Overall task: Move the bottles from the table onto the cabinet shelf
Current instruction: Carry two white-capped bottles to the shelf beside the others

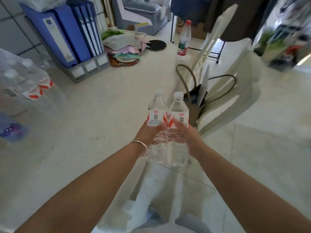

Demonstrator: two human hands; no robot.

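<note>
Two clear water bottles with red-and-white labels are held side by side over the table's front edge. My left hand (149, 132) grips the left bottle (155, 113) around its middle; a silver bangle sits on that wrist. My right hand (184, 136) grips the right bottle (179, 111) the same way. Both bottles are upright with white caps. A shrink-wrapped pack of similar bottles (28, 86) lies at the table's left. A taller bottle with a red cap (184, 38) stands at the far end of the white table (94, 118). No cabinet shelf shows in this view.
Blue binders in a grey file rack (67, 36) stand at the back left, with a pile of coloured cloths (125, 47) and a black round disc (157, 45) beside them. A white chair (223, 88) with a handbag (196, 98) on it is right of the table.
</note>
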